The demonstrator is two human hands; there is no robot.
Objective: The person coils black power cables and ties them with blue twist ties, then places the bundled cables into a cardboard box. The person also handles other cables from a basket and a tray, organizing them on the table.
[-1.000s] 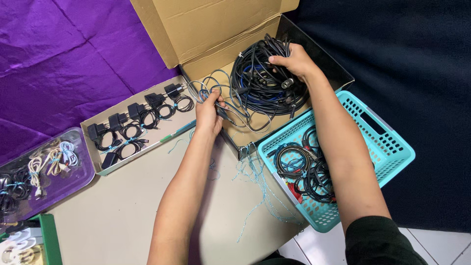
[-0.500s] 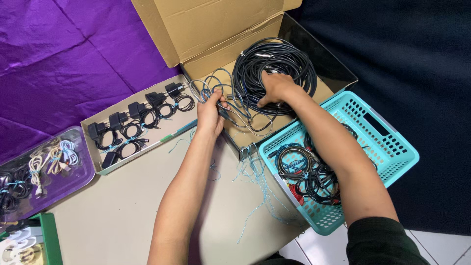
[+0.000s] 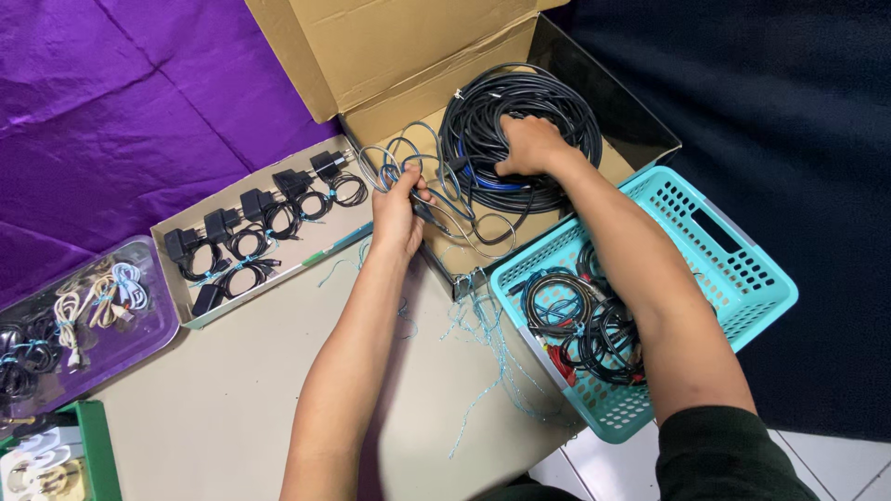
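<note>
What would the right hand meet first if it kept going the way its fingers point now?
The right hand already rests on the big coil of black cable in the cardboard box. Pushing on, it would probably meet more of that coil, then the box's back wall, though depth is unclear.

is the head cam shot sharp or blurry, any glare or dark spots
Head view: mostly sharp, even soft light; left hand and right hand crisp, with no strong shadows; faint sheen on the clear tray and purple cloth; the dark cloth at right swallows detail; the box is cropped at the top.
</note>
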